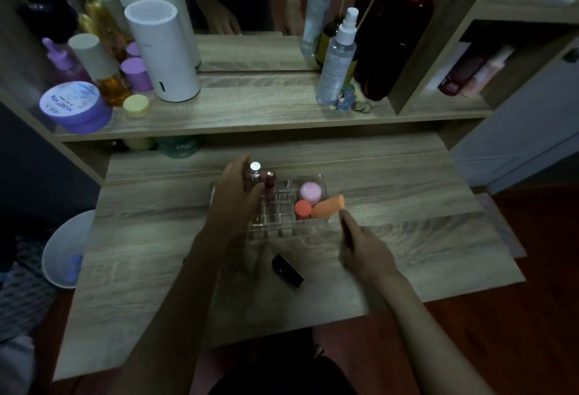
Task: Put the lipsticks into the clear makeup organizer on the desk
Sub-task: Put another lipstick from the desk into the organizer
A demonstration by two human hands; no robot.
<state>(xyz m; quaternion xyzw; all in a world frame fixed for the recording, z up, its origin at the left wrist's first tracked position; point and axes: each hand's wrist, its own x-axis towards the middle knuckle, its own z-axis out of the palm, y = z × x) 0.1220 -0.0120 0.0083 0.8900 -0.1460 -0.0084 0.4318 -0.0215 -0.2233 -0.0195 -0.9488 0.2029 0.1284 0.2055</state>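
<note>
The clear makeup organizer [283,206] sits mid-desk, with a grid of small slots on its left part. My left hand [233,198] is over its left side, fingers around a silver-capped lipstick [254,173] standing at the back-left slots. A dark red lipstick [269,183] stands upright just right of it. My right hand [365,249] is to the right of the organizer and holds a slim reddish lipstick [346,227], its tip pointing up toward the organizer's corner. A black lipstick [287,270] lies flat on the desk in front of the organizer.
In the organizer's right section are a pink jar [310,191], a coral cap [302,209] and an orange sponge [327,206]. The upper shelf holds a white cylinder [163,53], purple jars [75,106] and spray bottles [336,62] before a mirror. A white bin [67,249] stands left of the desk.
</note>
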